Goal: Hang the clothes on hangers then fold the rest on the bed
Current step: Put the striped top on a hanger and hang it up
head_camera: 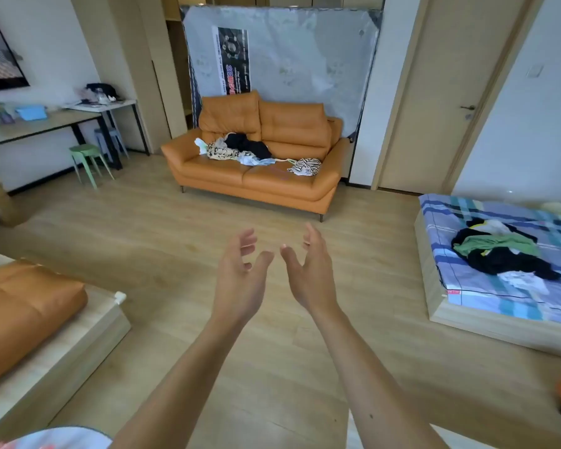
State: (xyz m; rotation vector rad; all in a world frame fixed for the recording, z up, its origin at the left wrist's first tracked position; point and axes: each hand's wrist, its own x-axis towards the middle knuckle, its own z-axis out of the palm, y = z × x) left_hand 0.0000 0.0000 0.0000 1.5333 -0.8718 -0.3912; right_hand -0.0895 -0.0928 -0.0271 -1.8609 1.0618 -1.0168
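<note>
Orange leather is seen on the two-seat sofa (266,183) at the far wall, where a loose heap of black, patterned and striped clothes (246,149) is strewn across the seat. A second heap of black, green and white garments (499,254) is piled on the blue-checked bed (486,303), presumably gathered for folding. The left hand (240,273) and right hand (308,270) are held out, palms facing, fingers spread and relaxed, nothing gripped. No hangers are seen

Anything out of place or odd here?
A wrapped mattress stands on edge behind the sofa. Unfolded clothes lie heaped on its seat, and another heap on the bed. The left hand and right hand hold nothing.
</note>
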